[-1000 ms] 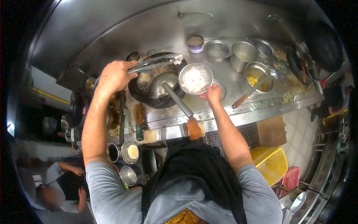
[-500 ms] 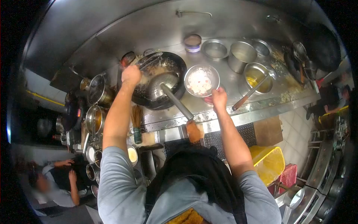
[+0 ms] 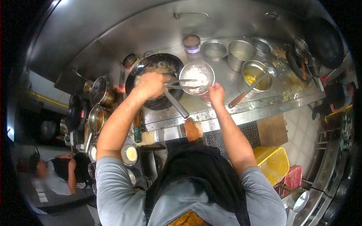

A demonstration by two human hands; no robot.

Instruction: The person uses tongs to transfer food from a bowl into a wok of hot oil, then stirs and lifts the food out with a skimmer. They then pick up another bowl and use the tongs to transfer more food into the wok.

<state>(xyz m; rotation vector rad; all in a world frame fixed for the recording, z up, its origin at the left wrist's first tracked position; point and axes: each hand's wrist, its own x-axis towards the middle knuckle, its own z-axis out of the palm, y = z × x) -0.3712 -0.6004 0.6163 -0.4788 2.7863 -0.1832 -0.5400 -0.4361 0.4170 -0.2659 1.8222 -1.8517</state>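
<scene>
Steel counter (image 3: 223,75); round metal bowl (image 3: 210,71)

Nearer the wearer than the bare left hand (image 3: 151,86) and the bare right hand (image 3: 216,95), past uncovered forearms, comes a plain blue-grey short-sleeved cloth shirt (image 3: 177,201), its loose left sleeve (image 3: 113,179) creased with fine folds and its matching right sleeve (image 3: 258,188) smoother; between the two sleeves, below both hands, a matte black cloth apron (image 3: 196,165) bunches in soft, rounded folds, with dark strips running down either side of the grey chest
</scene>
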